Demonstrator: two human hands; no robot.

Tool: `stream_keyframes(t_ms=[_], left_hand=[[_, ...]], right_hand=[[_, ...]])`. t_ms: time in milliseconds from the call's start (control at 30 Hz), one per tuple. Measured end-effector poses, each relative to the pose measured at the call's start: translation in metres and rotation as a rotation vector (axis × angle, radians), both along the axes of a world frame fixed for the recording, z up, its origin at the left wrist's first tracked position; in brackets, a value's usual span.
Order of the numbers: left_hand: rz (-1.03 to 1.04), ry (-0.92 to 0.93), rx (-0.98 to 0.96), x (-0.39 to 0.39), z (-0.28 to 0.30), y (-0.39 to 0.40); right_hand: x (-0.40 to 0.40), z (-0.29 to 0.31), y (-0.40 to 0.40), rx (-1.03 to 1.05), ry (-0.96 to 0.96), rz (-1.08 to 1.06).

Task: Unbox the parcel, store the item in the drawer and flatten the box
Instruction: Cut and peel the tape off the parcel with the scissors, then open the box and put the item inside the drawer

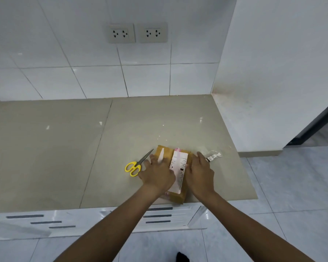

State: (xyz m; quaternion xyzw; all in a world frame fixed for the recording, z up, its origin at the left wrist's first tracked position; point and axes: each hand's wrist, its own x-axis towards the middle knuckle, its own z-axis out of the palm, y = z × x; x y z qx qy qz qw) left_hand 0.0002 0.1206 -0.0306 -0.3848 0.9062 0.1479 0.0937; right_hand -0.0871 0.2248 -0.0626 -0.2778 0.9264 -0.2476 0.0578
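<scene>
A: Where was the box?

B: Near the front edge of the beige counter, right of centre. Brown cardboard, lying low, white shipping label on top running front to back.

A: Hands?

B: Both on it. Left hand lay palm-down on the left part of the top, fingers spread and pointing away from the person. Right hand lay flat on the right side, fingers also extended. Neither was closed around anything; they pressed flat, not gripping.

A: Flattened or still standing?

B: It looked low under the palms, but I couldn't tell if it was fully collapsed.

A: Tools?

B: Yellow-handled scissors on the counter just left of the box, blades pointing away toward its far left corner, handles just beside the left hand. Blades looked closed.

A: Anything else?

B: A crumpled clear plastic wrapper with a barcode strip, just right of the box, near the right fingertips. White drawer fronts with dark slot handles sat below the counter edge, shut.
</scene>
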Motion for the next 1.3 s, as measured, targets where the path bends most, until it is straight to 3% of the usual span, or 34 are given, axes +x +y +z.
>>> stream_keyframes(t_ms=[133,367,533,633,800,933,1100,1300], left_hand=[[0.010,-0.041,0.100,0.001,0.000,-0.013],[0.050,0.104,0.177,-0.003,0.007,-0.010],[0.076,0.129,0.118,-0.007,-0.004,-0.026],[0.045,0.140,0.125,-0.010,-0.002,-0.034],[0.132,0.144,0.154,-0.020,-0.002,-0.046],[0.120,0.044,0.123,-0.029,-0.002,-0.052],[0.102,0.037,0.149,-0.031,-0.004,-0.056],[0.138,0.286,0.419,-0.019,0.007,-0.078]], right_hand=[[0.023,-0.002,-0.007,0.121,-0.057,0.110],[0.003,0.009,-0.038,0.253,-0.028,0.087],[-0.015,0.013,-0.036,0.108,-0.177,0.070],[-0.016,0.016,-0.036,0.111,-0.144,0.095],[-0.021,0.038,-0.038,-0.151,-0.327,0.060],[-0.025,0.043,-0.039,-0.319,-0.476,-0.001],[-0.041,0.037,-0.032,-0.301,-0.319,-0.118],[-0.046,0.018,-0.032,-0.015,-0.113,-0.053]])
